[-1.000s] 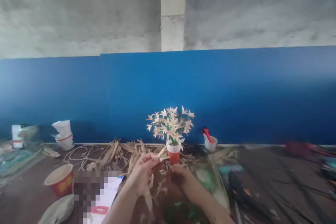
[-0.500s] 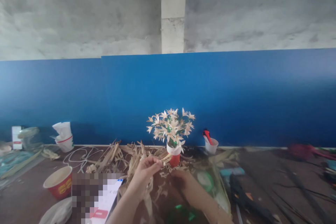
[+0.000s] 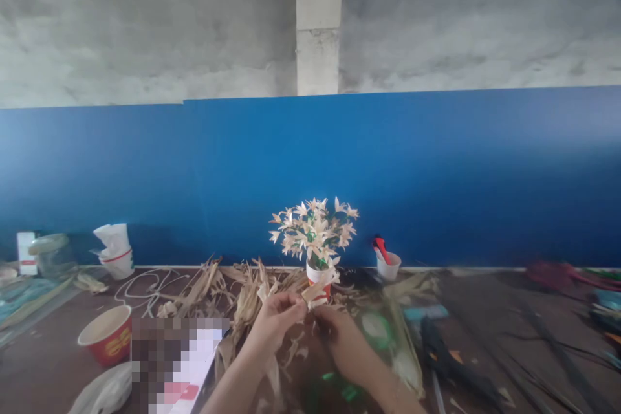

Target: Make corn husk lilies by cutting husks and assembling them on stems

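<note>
My left hand (image 3: 281,314) is closed in a pinch on a pale strip of dried corn husk (image 3: 317,291), held up over the table. Close against its lower end is my right hand (image 3: 337,330), its fingers curled in. What lies between those fingers is hidden. Just behind the husk stands a red and white cup (image 3: 311,272) with a bunch of cream husk flowers (image 3: 317,229) on green stems. A heap of dried husks (image 3: 252,284) spreads to the left of the cup.
On the left are a red paper bowl (image 3: 105,336), a white cable (image 3: 150,291), a partly blurred phone (image 3: 201,352) and a cup with tissue (image 3: 118,262). A white cup with a red-handled tool (image 3: 381,250) stands right of the flowers. A black glue gun (image 3: 449,359) lies at the right.
My right hand has risen to meet my left at the husk strip. The strip now stands more upright and spreads wider in front of the cup. The view has shifted slightly.
</note>
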Demonstrator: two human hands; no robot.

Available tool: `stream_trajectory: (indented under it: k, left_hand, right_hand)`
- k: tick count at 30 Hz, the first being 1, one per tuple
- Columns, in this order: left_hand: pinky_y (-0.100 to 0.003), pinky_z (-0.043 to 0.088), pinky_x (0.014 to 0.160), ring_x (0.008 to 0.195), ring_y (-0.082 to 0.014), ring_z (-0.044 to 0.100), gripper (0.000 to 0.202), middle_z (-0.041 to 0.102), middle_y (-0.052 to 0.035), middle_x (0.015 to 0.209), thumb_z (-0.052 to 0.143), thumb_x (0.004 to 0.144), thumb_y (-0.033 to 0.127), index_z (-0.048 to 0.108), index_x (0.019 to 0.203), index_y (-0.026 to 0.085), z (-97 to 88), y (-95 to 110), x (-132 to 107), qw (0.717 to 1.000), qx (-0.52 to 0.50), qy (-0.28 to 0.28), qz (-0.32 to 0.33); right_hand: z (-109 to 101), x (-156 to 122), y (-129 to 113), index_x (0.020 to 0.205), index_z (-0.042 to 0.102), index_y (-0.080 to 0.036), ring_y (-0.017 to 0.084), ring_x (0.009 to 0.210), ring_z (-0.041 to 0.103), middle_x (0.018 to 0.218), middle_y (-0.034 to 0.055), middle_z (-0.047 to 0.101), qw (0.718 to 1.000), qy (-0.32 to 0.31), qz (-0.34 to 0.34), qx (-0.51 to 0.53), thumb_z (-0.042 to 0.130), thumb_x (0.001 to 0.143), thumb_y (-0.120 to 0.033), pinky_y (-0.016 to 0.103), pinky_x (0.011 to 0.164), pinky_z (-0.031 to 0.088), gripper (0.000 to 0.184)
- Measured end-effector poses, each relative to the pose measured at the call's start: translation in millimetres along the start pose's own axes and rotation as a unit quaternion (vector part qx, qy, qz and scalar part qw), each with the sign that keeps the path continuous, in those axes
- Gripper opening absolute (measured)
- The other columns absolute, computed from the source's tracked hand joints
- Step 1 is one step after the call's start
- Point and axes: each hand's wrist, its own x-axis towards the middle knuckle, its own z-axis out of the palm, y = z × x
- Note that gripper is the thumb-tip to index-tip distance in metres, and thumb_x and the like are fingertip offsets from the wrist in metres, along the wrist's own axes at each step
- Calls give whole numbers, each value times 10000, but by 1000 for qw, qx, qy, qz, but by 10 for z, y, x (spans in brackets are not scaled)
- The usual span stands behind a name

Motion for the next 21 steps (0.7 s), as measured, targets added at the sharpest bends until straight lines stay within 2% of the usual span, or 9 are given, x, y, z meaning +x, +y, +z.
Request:
stream_trajectory:
  k: [8, 11, 16, 21]
  left_hand:
    - [-184, 312, 470, 485, -65, 419, 336, 533, 32, 526, 814, 502, 397, 595, 562, 150, -18, 1, -3, 1000, -4, 13, 23]
    - [-180, 311, 484, 504, -66, 416, 320, 540, 29, 539, 812, 505, 382, 604, 567, 147, -22, 16, -15, 1000, -3, 14, 23]
    - [-189, 311, 492, 496, -69, 425, 309, 538, 31, 525, 799, 517, 375, 589, 543, 150, -16, 36, -35, 1000, 14, 9, 26]
    - [-196, 306, 481, 484, -71, 419, 326, 526, 32, 527, 798, 515, 403, 600, 561, 149, -14, 34, -31, 1000, 18, 1, 22]
  right_hand:
    - [53, 22, 184, 836, 711, -133, 187, 709, 592, 721, 39, 674, 999, 35, 6, -24, 492, 660, -109, 265, 677, 466, 283]
    - [48, 20, 159, 824, 708, -129, 186, 702, 592, 722, 46, 675, 999, 40, 8, -29, 490, 678, -122, 272, 687, 471, 263]
    - [37, 9, 21, 921, 689, -134, 194, 765, 611, 809, 56, 695, 1000, 15, -3, 19, 475, 721, -140, 282, 724, 484, 293]
    - [45, 6, 106, 818, 694, -133, 184, 698, 587, 740, 44, 683, 999, 34, 17, -30, 530, 692, -161, 264, 652, 463, 209]
